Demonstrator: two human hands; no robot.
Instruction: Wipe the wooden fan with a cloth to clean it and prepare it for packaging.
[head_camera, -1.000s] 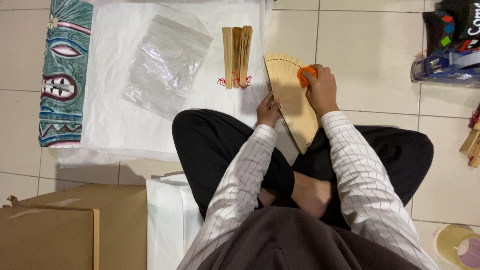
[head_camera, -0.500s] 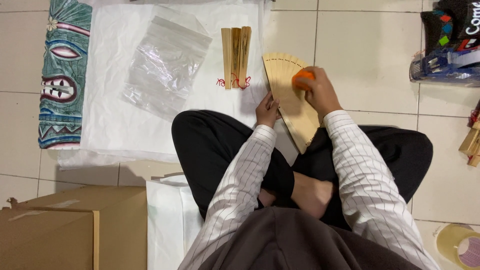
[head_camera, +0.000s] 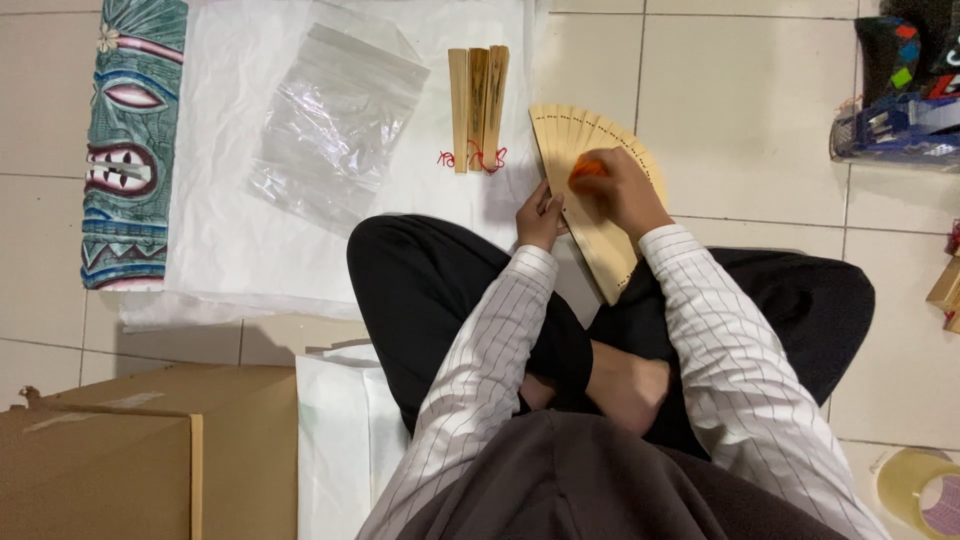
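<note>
**A:** You are holding the wooden fan (head_camera: 596, 215) half spread over your lap, just past the edge of the white sheet (head_camera: 230, 240). Your left hand (head_camera: 541, 215) is closed on its left edge, fingers pinching the outer slat near the lower part. Keep that pinch firm but low, so the slats are not bowing.

**B:** And your right hand (head_camera: 618, 190) is lying on top of the slats, fingers curled together around a small orange thing (head_camera: 587, 167). I am not able to tell what that is; it is mostly hidden under your fingers.

**A:** Whatever it is, you are pressing it against thin wood. I would judge that light, even strokes along the slats are safer than pushing across them, since these ribs look slender and could split.

**B:** The fan itself is looking pale and unpainted, with a row of fine pierced holes near the curved outer rim. It is narrowing towards the pivot end, which is pointing down at your knee.

**A:** Three closed fans (head_camera: 477, 94) of the same pale wood are lying side by side on the sheet, well apart from your hands, with red cord at their lower ends. A clear plastic bag (head_camera: 335, 120) is lying to their left.

**B:** Support the open one from beneath while you are working, so it is not flexing.
</note>
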